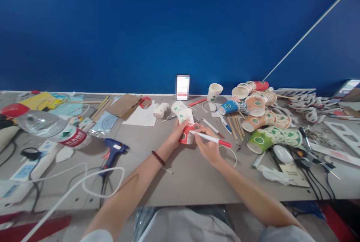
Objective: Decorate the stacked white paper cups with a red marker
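Note:
A chain of paper cups, white with green leaves and red at its near end, stands out from the table centre; my left hand [176, 134] is wrapped round the red cup [185, 137] from the left. My right hand [207, 147] grips a white marker [208, 137] with a red end. The marker's tip is at the red cup's right side, its red end pointing right. Whether the tip touches the cup is hard to tell. A dark beaded bracelet is on my left wrist.
Joined coloured cups [261, 140] lie at right near sticks [236, 127] and a white mouse [282, 154]. A blue glue gun [114, 155], bottle [53, 125] and power strip [30, 170] are at left. A phone [182, 87] and white cup [214, 92] stand behind.

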A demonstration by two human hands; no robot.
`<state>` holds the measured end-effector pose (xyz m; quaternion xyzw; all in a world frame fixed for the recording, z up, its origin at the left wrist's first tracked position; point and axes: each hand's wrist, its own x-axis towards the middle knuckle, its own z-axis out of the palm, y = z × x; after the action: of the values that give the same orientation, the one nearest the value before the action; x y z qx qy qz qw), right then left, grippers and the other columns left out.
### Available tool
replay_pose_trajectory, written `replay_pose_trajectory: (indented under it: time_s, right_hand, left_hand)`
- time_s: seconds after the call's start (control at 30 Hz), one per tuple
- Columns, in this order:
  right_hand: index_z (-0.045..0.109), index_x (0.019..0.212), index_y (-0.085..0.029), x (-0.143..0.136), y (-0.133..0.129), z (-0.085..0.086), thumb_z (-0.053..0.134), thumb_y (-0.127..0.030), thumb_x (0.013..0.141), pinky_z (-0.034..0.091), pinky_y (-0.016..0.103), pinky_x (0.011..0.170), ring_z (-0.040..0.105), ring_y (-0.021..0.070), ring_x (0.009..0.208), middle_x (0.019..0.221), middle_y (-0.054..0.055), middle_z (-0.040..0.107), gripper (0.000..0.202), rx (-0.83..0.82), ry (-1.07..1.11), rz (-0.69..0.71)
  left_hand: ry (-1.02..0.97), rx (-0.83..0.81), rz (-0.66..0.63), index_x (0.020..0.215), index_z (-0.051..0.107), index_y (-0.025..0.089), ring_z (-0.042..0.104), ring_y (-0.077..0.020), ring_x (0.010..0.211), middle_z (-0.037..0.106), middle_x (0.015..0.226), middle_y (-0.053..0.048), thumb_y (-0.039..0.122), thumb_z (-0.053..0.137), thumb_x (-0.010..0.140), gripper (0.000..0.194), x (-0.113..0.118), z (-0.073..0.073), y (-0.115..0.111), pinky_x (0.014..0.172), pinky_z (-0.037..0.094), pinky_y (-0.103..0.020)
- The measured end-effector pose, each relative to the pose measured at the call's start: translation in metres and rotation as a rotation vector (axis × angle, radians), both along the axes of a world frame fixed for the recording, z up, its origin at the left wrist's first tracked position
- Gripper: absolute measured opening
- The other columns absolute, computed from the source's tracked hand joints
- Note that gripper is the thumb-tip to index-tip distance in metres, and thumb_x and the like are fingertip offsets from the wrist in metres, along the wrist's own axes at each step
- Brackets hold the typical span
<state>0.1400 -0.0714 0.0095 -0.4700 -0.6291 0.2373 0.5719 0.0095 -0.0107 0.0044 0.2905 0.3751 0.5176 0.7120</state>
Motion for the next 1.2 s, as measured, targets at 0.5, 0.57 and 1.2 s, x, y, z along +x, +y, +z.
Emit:
replay_pose_trajectory:
  time_s: [0.5,0.57,1.2]
  right_hand:
    - [0.060,0.082,-0.023,-0.0014,-0.0007,0.0041,0.062,-0.024,0.085,0.054,0.045,0.090,0.065,0.0303,0.116,0.085,0.005,0.071,0.003,0.024,0.022,0.000]
    - [0.060,0.080,-0.023,-0.0013,-0.0009,0.0044,0.063,-0.024,0.084,0.053,0.046,0.091,0.064,0.0319,0.116,0.082,0.005,0.071,0.004,0.026,0.022,0.010]
    - [0.061,0.081,-0.023,-0.0003,-0.0010,0.0047,0.063,-0.025,0.084,0.054,0.046,0.091,0.064,0.0330,0.116,0.082,0.006,0.070,0.003,0.035,0.040,0.030]
  left_hand:
    - [-0.013,-0.008,-0.012,0.108,0.056,0.017,0.067,-0.0170,0.073,0.069,0.088,-0.005,0.035,0.077,0.074,0.044,-0.0002,-0.0005,0.0007,0.068,0.052,-0.029]
    - [-0.013,-0.020,-0.019,0.106,0.057,0.018,0.066,-0.0167,0.070,0.069,0.084,-0.004,0.036,0.078,0.073,0.043,-0.0004,-0.0010,0.0010,0.066,0.052,-0.029]
    - [-0.015,0.007,-0.026,0.106,0.057,0.017,0.066,-0.0166,0.072,0.068,0.086,-0.005,0.036,0.074,0.076,0.039,-0.0008,-0.0002,0.0000,0.069,0.052,-0.029]
